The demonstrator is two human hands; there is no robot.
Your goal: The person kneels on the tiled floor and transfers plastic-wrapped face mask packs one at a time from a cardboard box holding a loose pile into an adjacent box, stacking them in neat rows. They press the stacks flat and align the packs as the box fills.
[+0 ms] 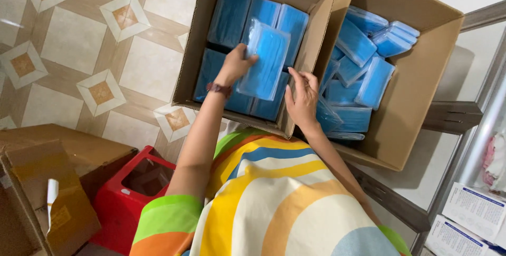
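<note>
- Two open cardboard boxes stood side by side on the tiled floor (pixel 79 45): left box (pixel 196 50) and right box (pixel 421 77).
- Left box held blue packs laid flat in neat rows, about six showing; right box held a loose heap, roughly ten, exact count unclear.
- Red stool (pixel 124 203) stood near the person's left elbow.
- Left hand (pixel 235 65) gripped one clear-wrapped blue pack (pixel 265 58) by its left edge, above the left box's rows.
- Right hand (pixel 302 99) open, fingers spread, just beside the pack's lower right corner, at the wall between the boxes.
</note>
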